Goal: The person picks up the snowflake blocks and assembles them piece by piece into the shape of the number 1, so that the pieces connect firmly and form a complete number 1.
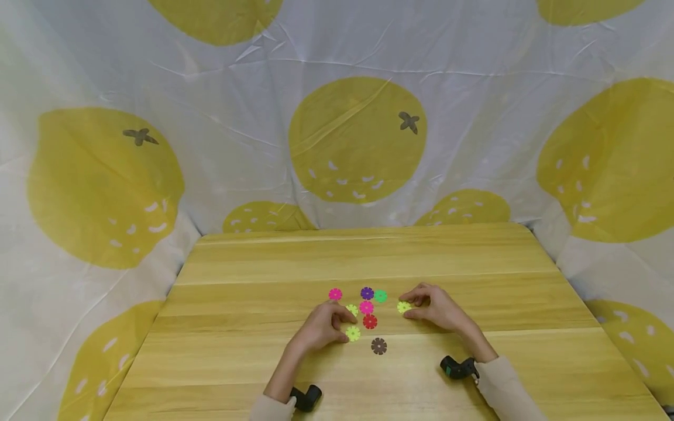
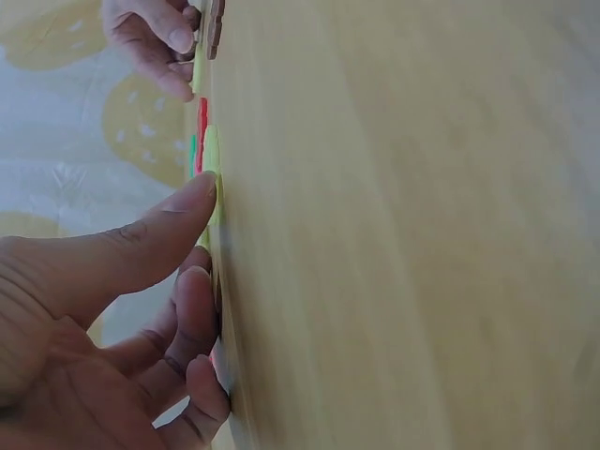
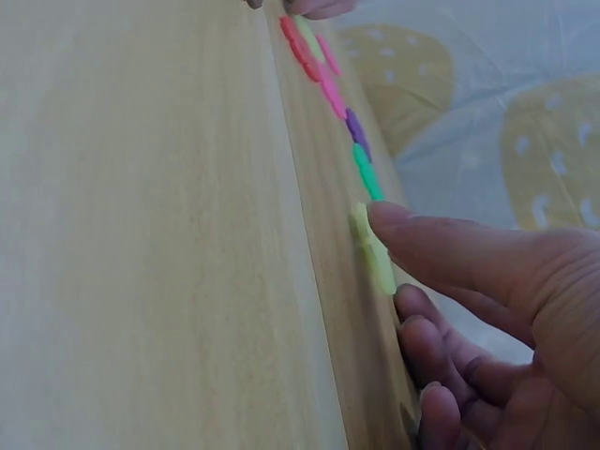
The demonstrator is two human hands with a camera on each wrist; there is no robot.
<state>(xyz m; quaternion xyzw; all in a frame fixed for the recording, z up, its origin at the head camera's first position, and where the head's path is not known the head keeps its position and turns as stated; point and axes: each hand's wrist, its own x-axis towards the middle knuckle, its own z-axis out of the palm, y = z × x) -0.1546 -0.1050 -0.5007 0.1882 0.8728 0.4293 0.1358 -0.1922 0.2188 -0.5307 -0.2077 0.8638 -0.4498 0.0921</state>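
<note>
Beside the group of discs, my left hand [image 1: 320, 327] has its thumb and index finger at a yellow notched plastic disc [image 1: 353, 334]. The left wrist view shows the thumb tip pressed to that disc's edge. To the right, my right hand [image 1: 441, 307] pinches another yellow notched disc [image 1: 403, 307] between thumb and index finger. Between the hands lie a red disc [image 1: 370, 321], a pink disc [image 1: 366, 307], a purple disc [image 1: 367, 293] and a green disc [image 1: 381, 296]. A third yellow disc [image 1: 351, 309] is partly covered by the left fingers.
Another pink disc [image 1: 335, 293] lies behind the left hand, and a brown disc [image 1: 379, 346] lies nearer the front. Everything rests on a wooden table [image 1: 237, 275]. A lemon-print cloth [image 1: 237, 134] hangs around its back and sides. Black wrist cameras [image 1: 459, 367] sit at both wrists.
</note>
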